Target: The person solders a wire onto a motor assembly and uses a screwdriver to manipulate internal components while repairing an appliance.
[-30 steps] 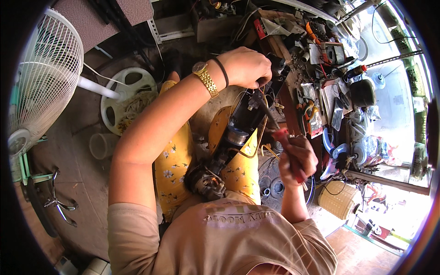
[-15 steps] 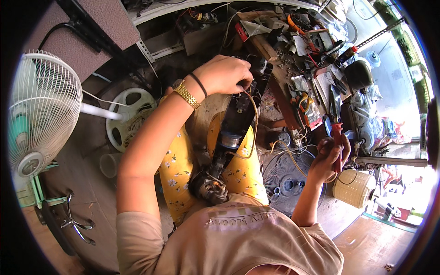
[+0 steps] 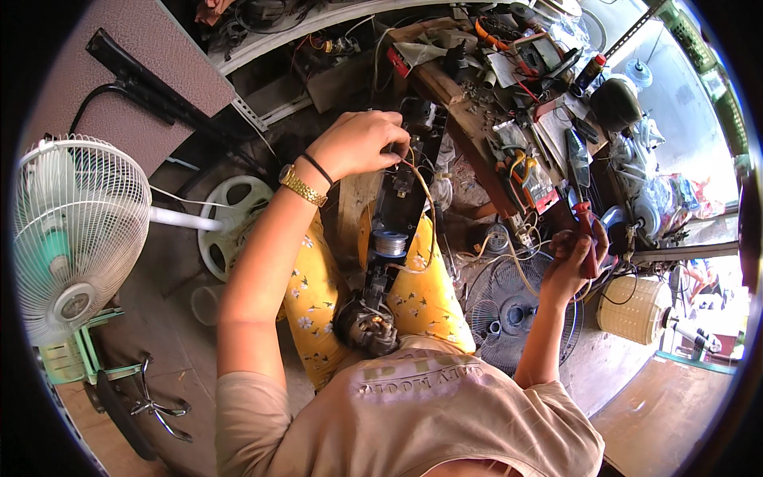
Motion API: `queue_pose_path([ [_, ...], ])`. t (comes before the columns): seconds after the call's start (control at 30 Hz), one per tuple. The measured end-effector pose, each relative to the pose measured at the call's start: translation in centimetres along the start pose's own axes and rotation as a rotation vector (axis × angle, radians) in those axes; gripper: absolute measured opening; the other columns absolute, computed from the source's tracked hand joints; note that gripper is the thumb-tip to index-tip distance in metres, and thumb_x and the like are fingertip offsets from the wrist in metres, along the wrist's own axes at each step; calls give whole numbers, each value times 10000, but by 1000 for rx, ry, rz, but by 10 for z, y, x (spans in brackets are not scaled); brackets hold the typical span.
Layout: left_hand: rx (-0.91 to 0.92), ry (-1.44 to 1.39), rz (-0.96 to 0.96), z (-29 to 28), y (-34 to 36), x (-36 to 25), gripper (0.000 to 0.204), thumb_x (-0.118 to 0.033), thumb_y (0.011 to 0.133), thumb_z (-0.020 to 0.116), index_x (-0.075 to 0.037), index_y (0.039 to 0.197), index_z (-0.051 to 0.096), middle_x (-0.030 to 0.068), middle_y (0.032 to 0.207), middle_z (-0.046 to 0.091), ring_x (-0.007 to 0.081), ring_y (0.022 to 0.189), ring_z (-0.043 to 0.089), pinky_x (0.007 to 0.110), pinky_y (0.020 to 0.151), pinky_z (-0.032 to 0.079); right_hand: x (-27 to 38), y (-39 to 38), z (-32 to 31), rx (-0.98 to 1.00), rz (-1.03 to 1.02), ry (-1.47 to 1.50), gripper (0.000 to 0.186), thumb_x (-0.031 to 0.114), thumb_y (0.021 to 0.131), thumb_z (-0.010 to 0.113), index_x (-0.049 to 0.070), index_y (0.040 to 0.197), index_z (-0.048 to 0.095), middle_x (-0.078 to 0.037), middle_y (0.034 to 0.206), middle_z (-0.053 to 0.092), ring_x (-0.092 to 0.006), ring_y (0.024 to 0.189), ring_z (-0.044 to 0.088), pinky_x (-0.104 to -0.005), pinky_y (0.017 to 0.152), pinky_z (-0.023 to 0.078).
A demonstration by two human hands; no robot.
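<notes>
My left hand (image 3: pixel 362 145) is closed, its fingertips pinching the end of a tan wire (image 3: pixel 420 176) above a long black housing (image 3: pixel 397 208). The housing lies along my lap between my thighs, with an exposed motor (image 3: pixel 369 327) at its near end. A spool of silvery solder wire (image 3: pixel 390 244) rests on the housing. Away to the right, my right hand (image 3: pixel 571 266) is wrapped round the red handle of what looks like a soldering iron (image 3: pixel 586 238), held upright. A pale cord runs toward that hand; the iron's tip is hard to make out against the bench.
A cluttered wooden bench (image 3: pixel 445 79) with pliers (image 3: pixel 520 171) and loose parts stands ahead to the right. A black fan grille (image 3: pixel 517 310) lies on the floor below my right hand. On the left are a white standing fan (image 3: pixel 87 230) and a white round base (image 3: pixel 230 215).
The whole view has shifted slightly, with the bench now further left. My left hand still pinches the wire, and my right hand keeps its hold on the red handle.
</notes>
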State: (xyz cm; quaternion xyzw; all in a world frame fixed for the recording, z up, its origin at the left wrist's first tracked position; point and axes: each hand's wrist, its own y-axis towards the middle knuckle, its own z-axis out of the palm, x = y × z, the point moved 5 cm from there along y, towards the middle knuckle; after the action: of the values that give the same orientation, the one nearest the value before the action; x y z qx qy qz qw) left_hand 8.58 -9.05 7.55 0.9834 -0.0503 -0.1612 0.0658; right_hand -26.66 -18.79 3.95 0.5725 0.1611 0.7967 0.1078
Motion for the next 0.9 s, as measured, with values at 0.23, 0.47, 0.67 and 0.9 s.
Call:
queue_pose_path([
  [0.23,-74,-51,-60,-6,-10,-4,115,-162,757,686,-97,838,635,54,856,559,264,856,603,386,709,491,-9,-4,-7,86,-38,-51,458,298,932,609,33,1252,416,-153,882,651,-170,600,627,-237,510,490],
  [0.47,-389,-71,-162,-6,-33,-12,94,-117,777,693,-89,856,651,51,828,559,254,803,610,359,661,486,-24,-10,19,140,2,-81,111,40,917,585,16,1002,518,-138,931,677,-211,827,665,-312,724,551],
  [0.67,-472,7,-337,-8,-18,-17,123,-215,781,715,-104,828,691,41,803,575,240,779,602,358,644,484,-42,-25,84,383,-242,-330,313,-151,784,615,25,999,471,-169,1098,641,-225,1017,630,-324,917,469],
  [0.9,-259,34,-459,2,1,-12,205,-328,747,747,-128,779,717,28,753,633,230,760,628,368,655,497,-44,-31,122,379,-336,-236,354,-80,716,717,65,944,488,-129,1036,673,-260,920,604,-342,836,457],
])
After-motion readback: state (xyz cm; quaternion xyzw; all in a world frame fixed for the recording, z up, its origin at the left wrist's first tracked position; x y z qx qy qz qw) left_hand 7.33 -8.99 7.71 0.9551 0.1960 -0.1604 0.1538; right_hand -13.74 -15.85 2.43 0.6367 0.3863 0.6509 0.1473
